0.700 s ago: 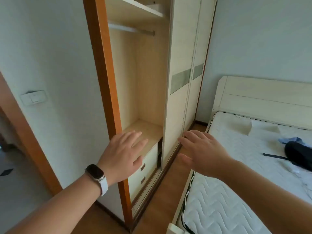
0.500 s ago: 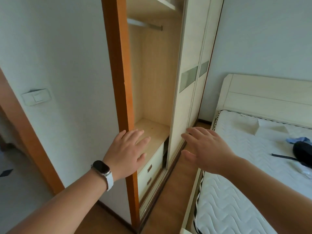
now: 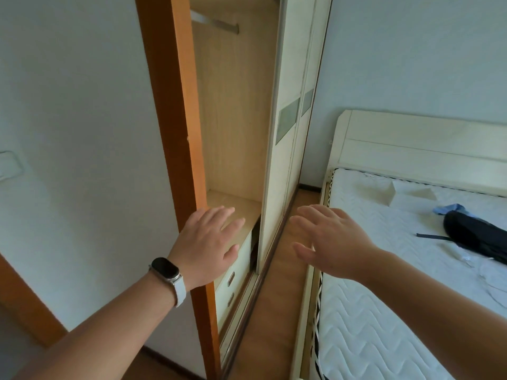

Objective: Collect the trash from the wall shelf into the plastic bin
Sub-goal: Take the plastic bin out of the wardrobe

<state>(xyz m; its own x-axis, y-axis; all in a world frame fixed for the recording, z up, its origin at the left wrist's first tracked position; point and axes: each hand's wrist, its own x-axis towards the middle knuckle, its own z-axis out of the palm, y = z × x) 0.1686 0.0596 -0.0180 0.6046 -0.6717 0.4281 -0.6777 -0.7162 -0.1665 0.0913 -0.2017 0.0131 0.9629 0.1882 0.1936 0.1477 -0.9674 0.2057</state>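
- The person's left hand [image 3: 208,244] is stretched forward with palm down and fingers spread, holding nothing; it hangs in front of the orange frame [image 3: 178,133] of the wardrobe [image 3: 236,119].
- A dark smartwatch [image 3: 165,269] on a white band sits on the left wrist.
- The right hand [image 3: 333,239] is also flat and spread wide, empty, above the strip of wooden floor [image 3: 270,311] between the wardrobe and the bed.
- The 2 hands are apart, roughly level with each other.
- The open wardrobe compartment shows a bare light-wood shelf [image 3: 233,204] just beyond the left fingers, a hanging rail [image 3: 216,23] far up, and 2 drawers [image 3: 233,281] below the shelf.
- A cream sliding door [image 3: 285,138] with a grey-green panel stands to the right of the opening.
- To the right lies a white quilted mattress [image 3: 384,311] with a cream headboard [image 3: 425,149] at the far end.
- On the far right of the mattress rest a dark bag [image 3: 474,237] and, just beyond it, a blue cloth [image 3: 450,208].
- A white wall switch [image 3: 9,164] shows at the left edge.
- No trash, wall shelf or plastic bin can be made out from this view.
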